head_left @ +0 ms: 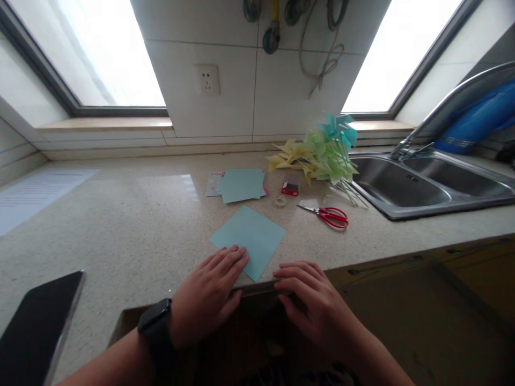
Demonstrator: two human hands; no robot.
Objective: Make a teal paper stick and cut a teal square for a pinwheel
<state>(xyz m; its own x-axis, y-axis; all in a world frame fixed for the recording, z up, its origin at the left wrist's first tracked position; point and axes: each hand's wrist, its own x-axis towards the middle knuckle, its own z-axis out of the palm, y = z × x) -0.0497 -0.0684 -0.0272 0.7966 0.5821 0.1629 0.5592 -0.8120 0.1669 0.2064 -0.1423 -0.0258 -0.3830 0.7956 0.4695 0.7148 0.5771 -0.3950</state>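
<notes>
A light blue square sheet of paper [253, 230] lies flat on the counter, turned so one corner points toward me. My left hand [209, 295], with a dark watch on its wrist, rests its fingertips on the sheet's near left edge; its fingers are stretched out. To the right of the near corner is my right hand [308, 300], at the counter's front edge, fingers loosely extended and holding nothing. Beyond the sheet sits a stack of the same blue paper [242, 185]. Red-handled scissors [328, 215] lie to the right.
A roll of clear tape [280, 201] and a small red box [290, 185] lie behind the sheet. Yellow, green and blue paper pinwheels [322, 150] are piled beside the steel sink [402, 177]. A dark tablet [36, 327] and a printed page [36, 193] are at left.
</notes>
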